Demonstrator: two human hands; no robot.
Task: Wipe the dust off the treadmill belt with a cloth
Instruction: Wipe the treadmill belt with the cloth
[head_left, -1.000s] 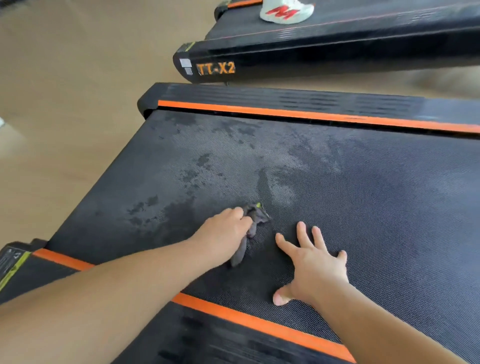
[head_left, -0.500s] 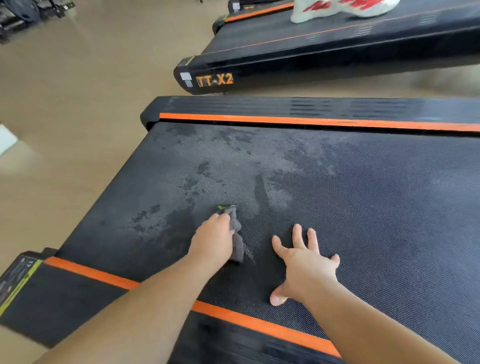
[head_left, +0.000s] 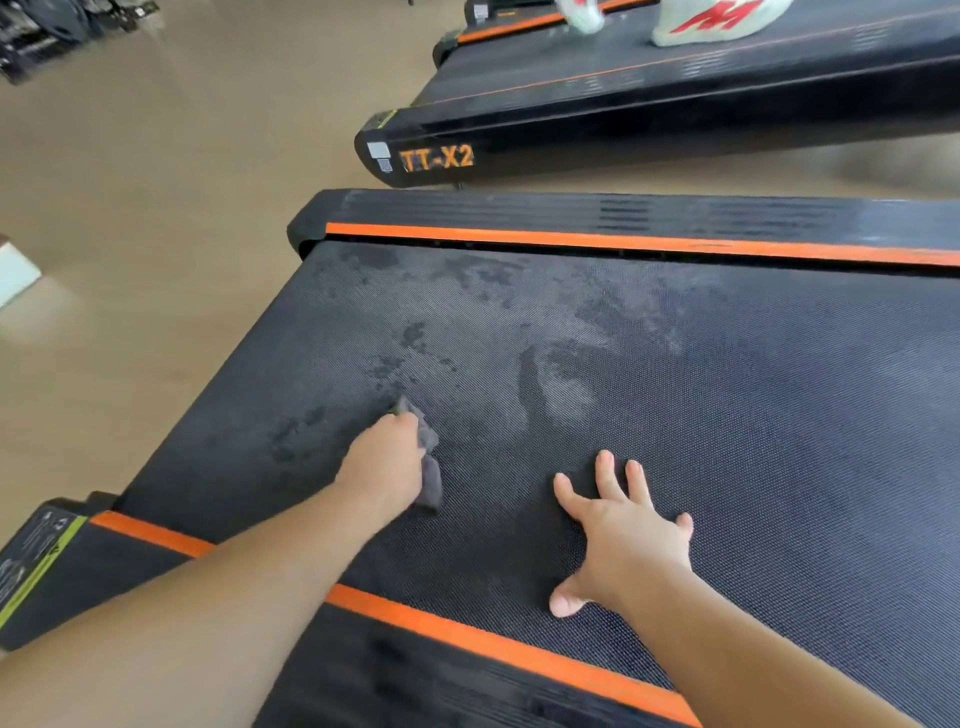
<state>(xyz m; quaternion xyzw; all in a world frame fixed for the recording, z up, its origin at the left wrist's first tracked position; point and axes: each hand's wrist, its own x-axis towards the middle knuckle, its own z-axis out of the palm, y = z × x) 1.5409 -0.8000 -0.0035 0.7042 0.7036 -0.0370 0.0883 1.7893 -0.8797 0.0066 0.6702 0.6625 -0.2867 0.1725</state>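
1. The treadmill belt (head_left: 701, 441) is a black, textured surface that fills most of the view. It runs between two orange stripes, one on the near side (head_left: 467, 631) and one on the far side (head_left: 623, 241).
2. The cloth (head_left: 431, 486) is small, grey and bunched. It lies on the belt near its near-left area, touching the surface.
3. The left hand (head_left: 387, 462) grips the cloth with curled fingers and presses it down on the belt. Most of the cloth is hidden under this hand.
4. The right hand (head_left: 628, 540) rests flat on the belt with fingers spread and holds nothing. It is well apart from the left hand, on the cloth's right.
5. Pale dusty patches (head_left: 566, 395) and dark blotches (head_left: 410, 338) mark the belt beyond both hands.
6. A second treadmill (head_left: 623, 130), labelled "TT-X2" (head_left: 439, 158), stands beyond the far stripe. A white and red shoe (head_left: 717, 21) is on its belt.
7. The floor (head_left: 156, 260) is tan.
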